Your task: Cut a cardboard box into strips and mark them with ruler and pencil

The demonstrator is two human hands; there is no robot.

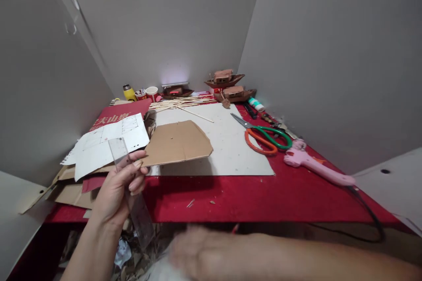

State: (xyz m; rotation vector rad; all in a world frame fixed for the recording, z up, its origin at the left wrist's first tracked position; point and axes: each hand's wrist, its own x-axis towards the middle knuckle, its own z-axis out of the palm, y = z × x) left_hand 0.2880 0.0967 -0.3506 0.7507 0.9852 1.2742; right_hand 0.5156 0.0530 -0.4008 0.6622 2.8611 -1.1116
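Note:
My left hand [127, 180] is closed at the left front of the table. Its thumb and fingers pinch one corner of a flat brown cardboard piece [180, 140] with cut corners, which is raised over the white board. The same hand also holds a clear plastic ruler [140, 217], slanting down past the palm. Low in front of the table edge, my right hand [194, 252] is smeared by motion, and its fingers cannot be made out.
White drawn sheets [112, 140] lie over a red box at left. Scissors [260, 134], a pink glue gun [316, 167] and a white board [244, 153] are on the red cloth. Thin sticks [181, 103] and model boats [226, 78] stand behind. Scraps [132, 263] lie below.

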